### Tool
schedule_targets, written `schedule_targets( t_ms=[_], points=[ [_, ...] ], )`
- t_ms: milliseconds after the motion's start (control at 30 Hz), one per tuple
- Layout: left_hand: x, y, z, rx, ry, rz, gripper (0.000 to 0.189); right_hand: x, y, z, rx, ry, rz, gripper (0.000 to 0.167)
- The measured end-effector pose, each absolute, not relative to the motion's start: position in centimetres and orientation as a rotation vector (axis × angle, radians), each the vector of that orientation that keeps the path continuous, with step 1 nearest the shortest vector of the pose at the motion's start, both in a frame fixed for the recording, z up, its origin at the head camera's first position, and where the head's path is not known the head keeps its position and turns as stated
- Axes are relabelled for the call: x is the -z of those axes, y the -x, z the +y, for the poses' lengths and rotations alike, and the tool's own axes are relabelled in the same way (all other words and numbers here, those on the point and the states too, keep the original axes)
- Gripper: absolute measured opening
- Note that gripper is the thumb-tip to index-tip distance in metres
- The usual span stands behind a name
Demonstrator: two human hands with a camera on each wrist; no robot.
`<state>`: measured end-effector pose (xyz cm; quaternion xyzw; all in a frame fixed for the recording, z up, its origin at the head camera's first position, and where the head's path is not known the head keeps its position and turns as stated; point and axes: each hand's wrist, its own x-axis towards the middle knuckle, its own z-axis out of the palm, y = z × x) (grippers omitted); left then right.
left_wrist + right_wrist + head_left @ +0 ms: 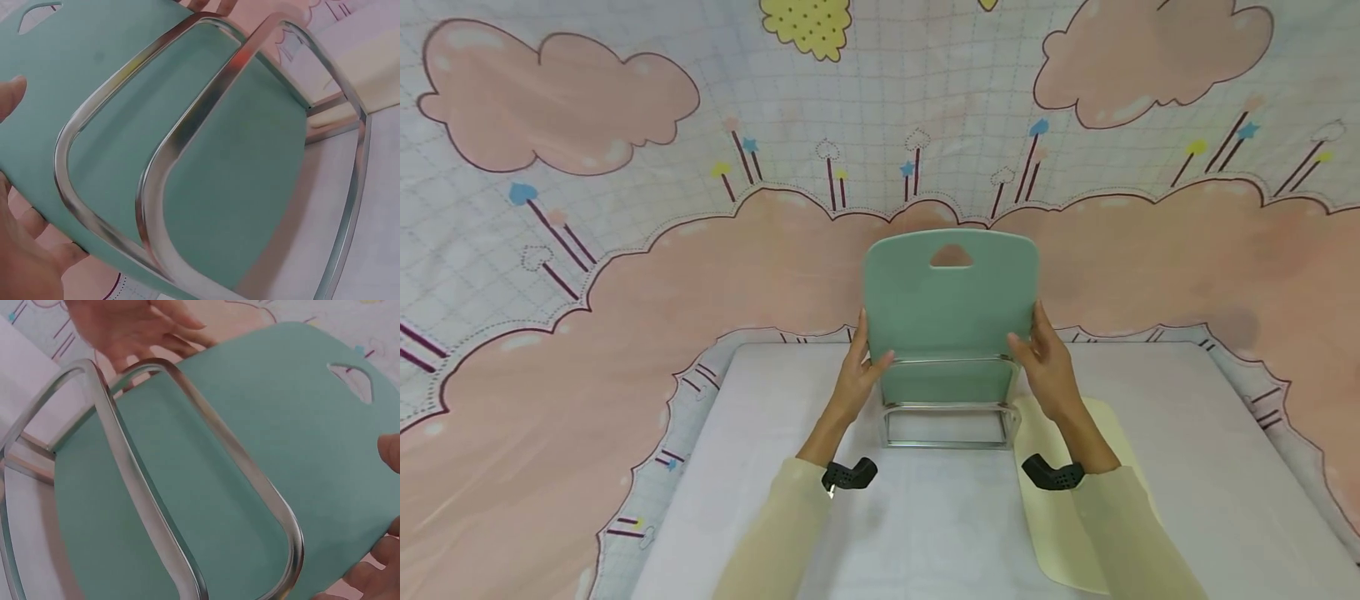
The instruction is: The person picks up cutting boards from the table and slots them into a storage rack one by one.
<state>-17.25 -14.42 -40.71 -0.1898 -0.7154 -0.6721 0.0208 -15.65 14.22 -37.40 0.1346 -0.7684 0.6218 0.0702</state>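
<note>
A green cutting board with a handle hole stands upright in a shiny metal rack. My left hand holds its left edge, the thumb in front and the fingers at and behind the side. At the opposite edge, my right hand holds the board in much the same way. The wrist views show the rack's rounded metal loops crossing in front of the board's lower part. Some fingers are hidden behind the board.
A pale yellow cutting board lies flat on the white table, right of the rack and partly under my right forearm. Behind the table hangs a cloth printed with clouds.
</note>
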Motion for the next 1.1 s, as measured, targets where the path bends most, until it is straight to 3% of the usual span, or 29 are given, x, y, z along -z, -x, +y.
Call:
schedule_targets(
  t_ms=[400,767,967,1100],
  points=[
    [40.3,17.4,-14.1,2.075,0.594,-2.247,0.08,37.7,16.0,14.6,-1.82,-0.351,-2.42,0.076],
    [40.9,17.7,-12.8,1.904,0.374,-2.295,0.077,40.8,18.3,15.0,-1.653,-0.361,-2.432,0.083],
    [42.2,17.5,-12.2,1.708,0.218,-2.294,0.077,40.6,17.6,15.5,-1.658,-0.328,-2.477,0.083],
    [42.4,16.2,-11.8,1.687,0.192,-2.145,0.068,40.7,16.8,16.6,-1.669,-0.272,-2.475,0.08]
  ],
)
